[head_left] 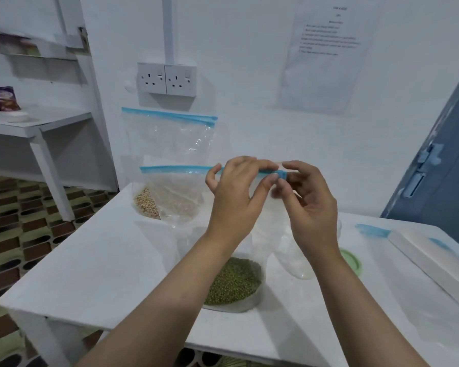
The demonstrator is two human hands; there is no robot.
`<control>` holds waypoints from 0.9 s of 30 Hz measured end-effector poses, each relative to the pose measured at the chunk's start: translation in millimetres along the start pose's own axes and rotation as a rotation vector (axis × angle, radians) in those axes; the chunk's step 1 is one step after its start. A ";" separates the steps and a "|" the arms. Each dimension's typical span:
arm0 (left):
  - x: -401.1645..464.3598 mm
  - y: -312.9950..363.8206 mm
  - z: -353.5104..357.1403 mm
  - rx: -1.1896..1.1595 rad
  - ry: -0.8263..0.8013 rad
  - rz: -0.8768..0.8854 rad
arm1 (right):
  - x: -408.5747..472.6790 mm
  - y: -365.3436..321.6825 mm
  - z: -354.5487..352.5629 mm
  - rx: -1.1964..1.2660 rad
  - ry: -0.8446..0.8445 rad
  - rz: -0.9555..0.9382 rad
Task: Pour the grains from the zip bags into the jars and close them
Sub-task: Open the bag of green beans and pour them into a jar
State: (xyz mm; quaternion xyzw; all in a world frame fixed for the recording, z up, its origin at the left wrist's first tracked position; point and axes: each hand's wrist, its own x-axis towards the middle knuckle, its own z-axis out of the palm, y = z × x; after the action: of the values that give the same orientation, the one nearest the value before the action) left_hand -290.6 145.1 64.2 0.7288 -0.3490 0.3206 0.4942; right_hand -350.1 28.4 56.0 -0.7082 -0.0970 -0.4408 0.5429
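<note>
Nearest, the clear bag of green mung beans [232, 283] sags on the white table [90, 263] while the left hand [236, 194] and right hand [306, 200] pinch its blue zip strip [273, 174] at its right end; a sudden pull could spill beans.

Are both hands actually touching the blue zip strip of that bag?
Touching. In the head view, the left hand and right hand both pinch the right end of the blue zip strip of the raised bag.
</note>
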 end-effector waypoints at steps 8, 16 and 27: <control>6.7 3.1 7.5 -0.040 -0.002 -0.032 | 8.4 7.5 -15.9 0.091 -0.065 0.073; 9.3 -56.8 -24.5 0.206 0.172 -0.008 | 21.3 34.6 -35.3 0.060 0.045 0.105; -7.2 -90.7 -45.5 -0.124 0.351 -0.283 | 20.1 61.0 -45.3 -0.394 0.093 0.003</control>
State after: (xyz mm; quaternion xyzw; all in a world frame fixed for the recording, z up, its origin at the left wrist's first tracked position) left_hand -225.3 213.7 27.3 0.6720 -0.1713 0.3479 0.6309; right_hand -324.1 -41.1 30.0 -0.7799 0.0173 -0.4826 0.3983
